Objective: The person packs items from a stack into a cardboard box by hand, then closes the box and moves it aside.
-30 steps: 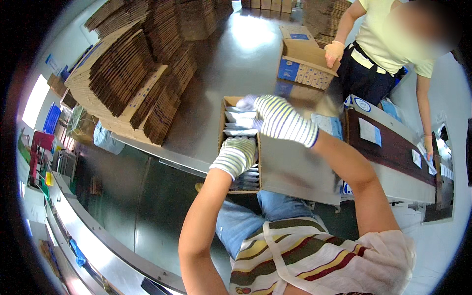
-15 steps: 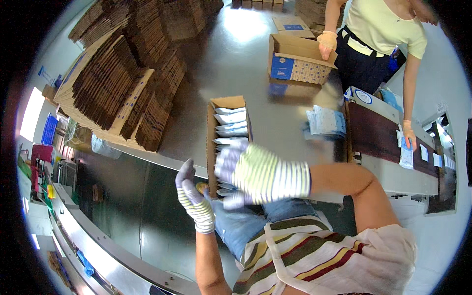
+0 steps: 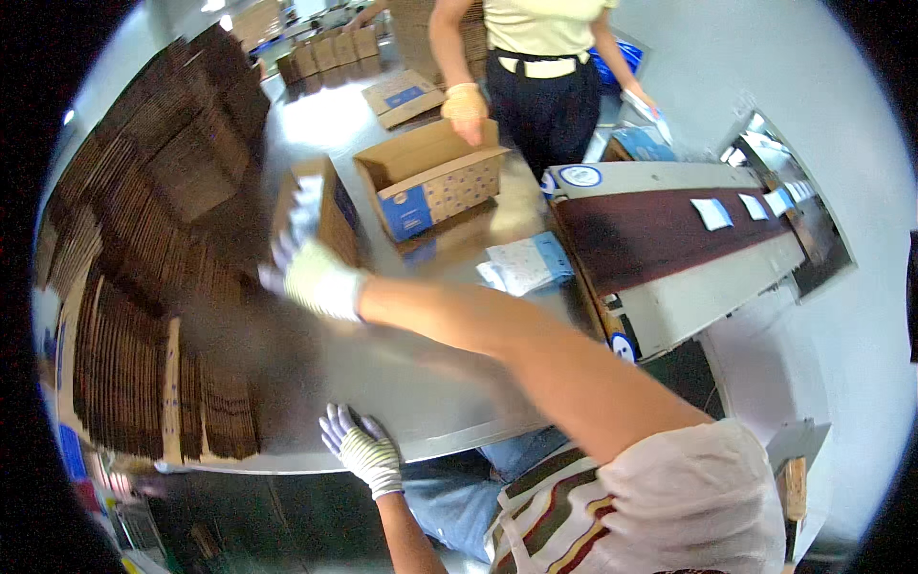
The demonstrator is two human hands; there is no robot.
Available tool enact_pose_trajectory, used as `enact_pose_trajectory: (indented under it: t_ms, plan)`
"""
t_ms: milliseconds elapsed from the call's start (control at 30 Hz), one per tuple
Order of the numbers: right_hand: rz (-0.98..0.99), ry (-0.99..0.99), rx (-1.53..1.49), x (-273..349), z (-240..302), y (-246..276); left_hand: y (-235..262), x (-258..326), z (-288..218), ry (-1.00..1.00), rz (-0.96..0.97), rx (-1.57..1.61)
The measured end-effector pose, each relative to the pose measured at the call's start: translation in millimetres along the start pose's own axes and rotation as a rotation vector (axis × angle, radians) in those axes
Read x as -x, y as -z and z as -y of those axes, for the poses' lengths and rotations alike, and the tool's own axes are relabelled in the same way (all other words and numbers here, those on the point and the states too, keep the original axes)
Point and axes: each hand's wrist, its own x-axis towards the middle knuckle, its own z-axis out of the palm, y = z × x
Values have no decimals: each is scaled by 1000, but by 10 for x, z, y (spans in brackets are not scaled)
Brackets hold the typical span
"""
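My right hand (image 3: 316, 277), in a striped glove, reaches far across the table. Its fingers look stretched out and somewhat blurred at the near end of a narrow cardboard box (image 3: 337, 215). Pale packets (image 3: 306, 203) stand in a row inside that box. Whether the palm presses on the box cannot be made out. Near the table's front edge my left hand (image 3: 361, 448), gloved alike, lies with fingers spread and nothing in it.
Stacks of flattened cartons (image 3: 120, 373) line the left. A co-worker's gloved hand (image 3: 466, 113) touches an open carton (image 3: 430, 182). Pale blue packets (image 3: 526, 263) lie beside a conveyor belt (image 3: 660, 234) carrying more packets. A flat carton (image 3: 404, 96) lies farther back.
The box of packets has moved from the table's front edge to farther back. My right arm has stretched out after it; my left hand has come down onto the table edge. The view has turned.
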Motion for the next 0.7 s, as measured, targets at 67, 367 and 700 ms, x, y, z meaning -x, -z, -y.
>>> enact_pose_trajectory:
  t_ms: [67,367,700]
  plan:
    - [133,-251,414,-368,-456,-198,23,0,26,13,20,30]
    - [168,-187,-378,1511,460,-905,20,20,17,-31,-9,55]
    - [206,-189,-478,2147,1079,-223,36,461,45,75,-254,197]
